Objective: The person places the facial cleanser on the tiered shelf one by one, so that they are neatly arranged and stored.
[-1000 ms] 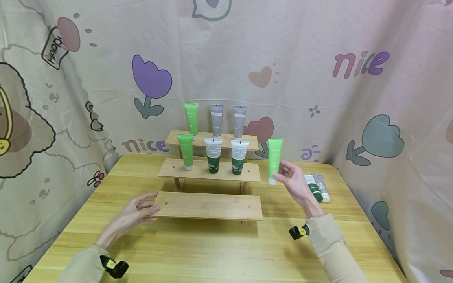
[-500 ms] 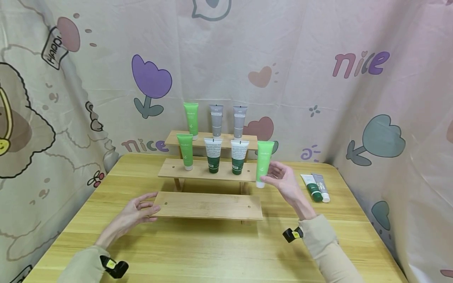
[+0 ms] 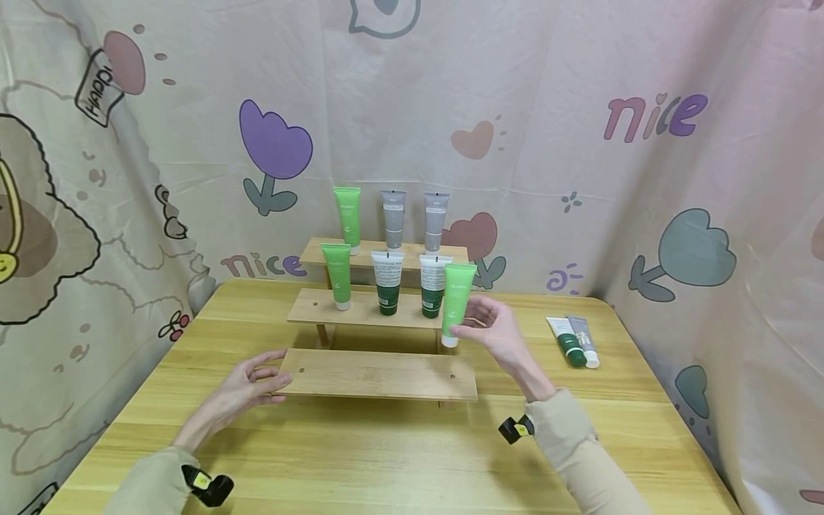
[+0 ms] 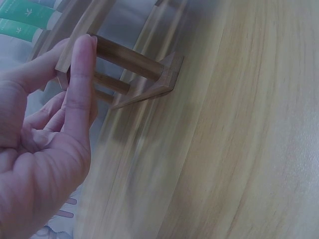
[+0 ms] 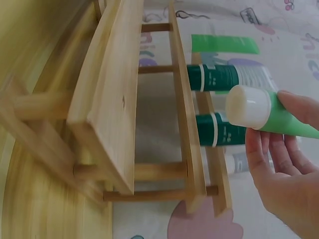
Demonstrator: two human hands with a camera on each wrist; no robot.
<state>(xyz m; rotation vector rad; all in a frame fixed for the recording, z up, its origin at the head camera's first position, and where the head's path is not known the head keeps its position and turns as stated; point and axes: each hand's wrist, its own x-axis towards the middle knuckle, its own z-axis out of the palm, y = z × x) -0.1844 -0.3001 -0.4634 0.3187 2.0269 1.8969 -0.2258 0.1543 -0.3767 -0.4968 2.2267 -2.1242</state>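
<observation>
My right hand [image 3: 501, 336] pinches a light green squeeze tube [image 3: 458, 297] by its lower part, white cap down, in front of the stand's middle tier at its right end. The right wrist view shows the tube's white cap [image 5: 247, 106] apart from the boards. At the left end of the lowest tier, my left hand [image 3: 247, 386] grips the wooden three-tier display stand [image 3: 380, 373], its fingers on the board's edge [image 4: 79, 37]. On the middle tier stand a green tube [image 3: 337, 275] and two white-and-dark-green tubes [image 3: 388, 282], the right one partly hidden by the held tube.
The top tier bears a green tube [image 3: 348, 218] and two grey tubes [image 3: 394, 218], all upright. A white-and-green tube [image 3: 568, 342] and a grey tube [image 3: 584, 341] lie on the wooden table [image 3: 360, 458] at the right. A patterned curtain [image 3: 541, 79] hangs behind.
My right hand has carried the green tube leftward and slightly down, from right of the stand to in front of the middle tier's right end. The left hand stays in place.
</observation>
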